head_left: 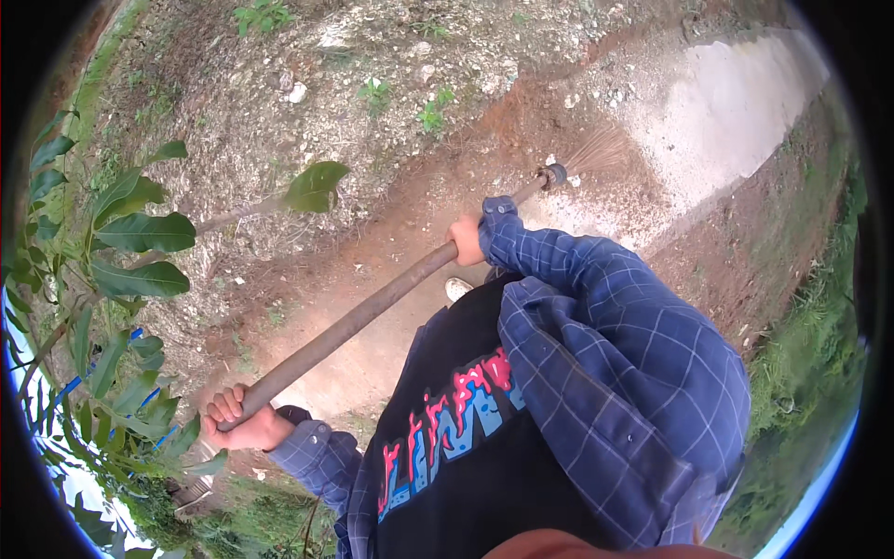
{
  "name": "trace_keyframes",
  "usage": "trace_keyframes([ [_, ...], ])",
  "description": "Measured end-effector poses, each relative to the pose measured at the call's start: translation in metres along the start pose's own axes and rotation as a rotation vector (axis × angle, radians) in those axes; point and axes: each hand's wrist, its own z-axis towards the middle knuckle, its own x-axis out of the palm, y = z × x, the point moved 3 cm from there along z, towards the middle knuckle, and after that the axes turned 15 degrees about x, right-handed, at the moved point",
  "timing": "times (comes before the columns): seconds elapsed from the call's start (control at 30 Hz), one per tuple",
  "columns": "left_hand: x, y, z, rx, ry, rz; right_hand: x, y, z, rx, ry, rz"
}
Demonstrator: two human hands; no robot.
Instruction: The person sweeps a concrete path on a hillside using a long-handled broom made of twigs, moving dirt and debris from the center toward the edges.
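A long-handled broom runs slantwise across the view, from the lower left up to the right. My left hand is wrapped round the top end of its wooden handle. Farther down the handle, my right hand grips it, partly covered by the blue checked cuff. Beyond a dark binding, the thin brown bristles fan out on the ground at the edge of a pale paved strip.
Bare reddish soil borders the pale concrete path. Stony ground with small weeds stretches ahead. A leafy branch hangs close on the left, near my left hand. One shoe shows below the handle. Green growth lines the right.
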Motion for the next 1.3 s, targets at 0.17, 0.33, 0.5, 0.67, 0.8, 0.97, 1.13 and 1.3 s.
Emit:
trace_keyframes([
  [0.17, 0.048, -0.115, -0.038, 0.218, 0.160, 0.130, -0.042, 0.047, -0.011, -0.218, 0.043, 0.078],
  [0.33, 0.035, 0.087, -0.071, 0.021, -0.096, 0.170, 0.051, -0.136, 0.080, 0.109, -0.148, 0.074],
  [0.5, -0.014, 0.067, -0.025, -0.035, -0.089, 0.008, -0.006, -0.057, 0.054, 0.079, -0.096, -0.015],
  [0.67, 0.006, -0.068, -0.009, 0.107, 0.017, -0.006, -0.059, 0.050, 0.012, -0.083, 0.003, -0.075],
  [0.8, 0.061, -0.107, -0.049, 0.345, 0.238, 0.218, -0.053, 0.059, 0.020, -0.319, 0.001, 0.089],
  [0.97, -0.023, 0.129, -0.028, -0.139, -0.241, 0.226, 0.055, -0.103, 0.035, 0.279, 0.026, -0.041],
  [1.13, -0.013, 0.087, 0.000, -0.221, -0.048, 0.003, 0.002, -0.067, -0.008, 0.256, 0.093, -0.003],
  [1.3, 0.081, -0.071, 0.020, -0.037, 0.417, -0.162, -0.067, 0.038, -0.016, -0.135, -0.079, 0.179],
])
